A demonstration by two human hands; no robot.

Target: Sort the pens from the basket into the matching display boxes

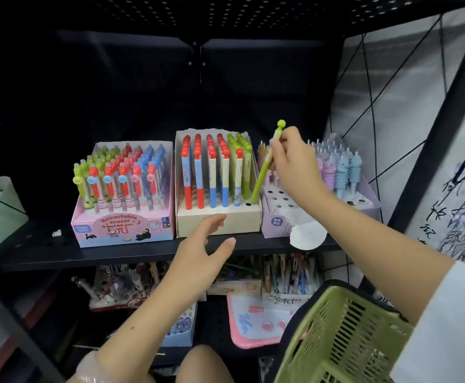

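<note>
Now — green pen (264, 167) in right hand (289, 158)

Two bare hands: left hand (203, 241), right hand (292, 158). Long white sleeve (444, 322) on right arm, at four o'clock. Pale see-through bracelet (87, 369) round left wrist, at seven o'clock.

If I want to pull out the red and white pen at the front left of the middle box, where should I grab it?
Pinch the red and white pen by its round red cap end, coming from above. It stands upright in the beige box, with neighbours close beside it and its lower end sunk in a hole, so only the top is free. Lifting straight up probably works best.
</note>
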